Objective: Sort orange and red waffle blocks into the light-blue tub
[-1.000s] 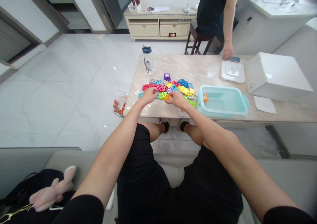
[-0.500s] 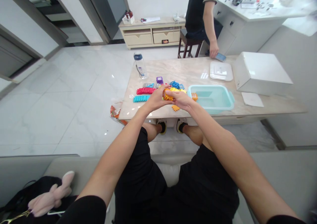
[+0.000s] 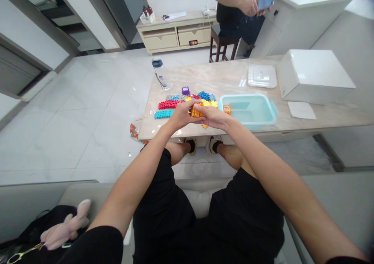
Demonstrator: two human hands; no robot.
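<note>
Left hand (image 3: 181, 116): I am gripping the orange block (image 3: 195, 111).
Right hand (image 3: 212, 117): I am pinching the same block.
Writing: too small to read.

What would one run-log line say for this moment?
left hand: grips orange block cluster | right hand: grips same cluster | loose blocks: on table | teal bin: open, beside hands

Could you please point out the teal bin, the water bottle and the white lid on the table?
teal bin (image 3: 264, 120): head view, front rim.
water bottle (image 3: 161, 75): head view, clear body.
white lid (image 3: 262, 76): head view, flat top centre.
</note>
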